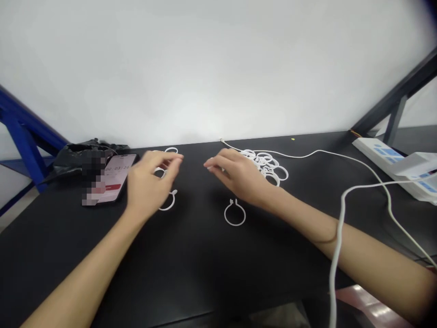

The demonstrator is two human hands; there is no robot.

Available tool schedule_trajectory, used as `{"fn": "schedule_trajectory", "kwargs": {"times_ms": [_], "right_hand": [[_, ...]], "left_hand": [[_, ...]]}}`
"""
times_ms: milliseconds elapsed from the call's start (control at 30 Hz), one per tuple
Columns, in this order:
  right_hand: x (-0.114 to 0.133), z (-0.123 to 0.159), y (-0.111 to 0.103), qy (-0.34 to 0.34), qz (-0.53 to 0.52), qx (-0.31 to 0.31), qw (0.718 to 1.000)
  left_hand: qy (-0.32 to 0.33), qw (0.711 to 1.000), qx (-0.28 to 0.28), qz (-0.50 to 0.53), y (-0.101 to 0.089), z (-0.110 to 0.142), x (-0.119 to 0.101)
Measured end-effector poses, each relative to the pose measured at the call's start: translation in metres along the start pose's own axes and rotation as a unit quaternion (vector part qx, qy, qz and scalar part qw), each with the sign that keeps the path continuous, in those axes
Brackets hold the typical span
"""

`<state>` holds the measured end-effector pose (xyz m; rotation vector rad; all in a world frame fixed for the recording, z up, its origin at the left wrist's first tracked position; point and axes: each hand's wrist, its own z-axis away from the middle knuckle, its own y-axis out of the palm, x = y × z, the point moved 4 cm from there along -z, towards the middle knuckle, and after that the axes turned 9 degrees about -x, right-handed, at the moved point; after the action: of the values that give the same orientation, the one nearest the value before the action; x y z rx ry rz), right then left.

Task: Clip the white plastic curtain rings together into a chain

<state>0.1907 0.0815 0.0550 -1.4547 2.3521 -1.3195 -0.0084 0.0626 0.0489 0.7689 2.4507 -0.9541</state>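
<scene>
My left hand (150, 180) hovers over the left part of the black table, thumb and forefinger pinched close together. Behind and below it, partly covered, lie a few white rings (167, 208). My right hand (235, 173) faces it across a gap, its fingertips drawn together, with a pale spot at the tips too small to name. Whether either pinch holds anything is hidden. Beside the right hand is a pile of white plastic rings (282, 173). A single open ring (235, 224) with small end tabs lies in front of that hand.
A phone (119, 171) showing a timer and a crumpled black bag (78, 155) lie at the left. A white cable (319, 151) crosses the table; another stretch hangs over my right forearm. A white-and-blue box (382, 155) stands right. Metal braces (20, 127) flank the table (153, 273).
</scene>
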Motion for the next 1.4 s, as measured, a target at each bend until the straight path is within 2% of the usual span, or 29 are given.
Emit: {"fn": "schedule_trajectory", "kwargs": {"times_ms": [67, 167, 300, 433, 567, 867, 1400], "right_hand": [[-0.005, -0.021, 0.020, -0.014, 0.055, 0.066, 0.996], [-0.014, -0.048, 0.056, 0.010, 0.058, 0.131, 0.990], [-0.019, -0.060, 0.088, 0.051, 0.039, 0.139, 0.988], [-0.023, -0.056, 0.086, 0.070, 0.050, 0.122, 0.989], [-0.028, -0.051, 0.081, 0.079, 0.060, 0.144, 0.985], [-0.009, -0.063, 0.101, 0.051, 0.029, 0.161, 0.985], [-0.013, -0.072, 0.108, 0.032, 0.040, 0.163, 0.985]], "left_hand": [[-0.031, 0.997, -0.063, -0.039, -0.010, -0.012, 0.027], [-0.062, 0.991, -0.093, -0.076, -0.017, -0.022, 0.056], [-0.064, 0.990, -0.088, -0.089, -0.018, -0.025, 0.063], [-0.060, 0.991, -0.068, -0.099, -0.017, -0.026, 0.056], [-0.055, 0.992, -0.073, -0.086, -0.018, -0.027, 0.054], [-0.043, 0.994, -0.057, -0.087, -0.016, -0.027, 0.056], [-0.043, 0.992, -0.034, -0.114, -0.013, -0.028, 0.058]]}}
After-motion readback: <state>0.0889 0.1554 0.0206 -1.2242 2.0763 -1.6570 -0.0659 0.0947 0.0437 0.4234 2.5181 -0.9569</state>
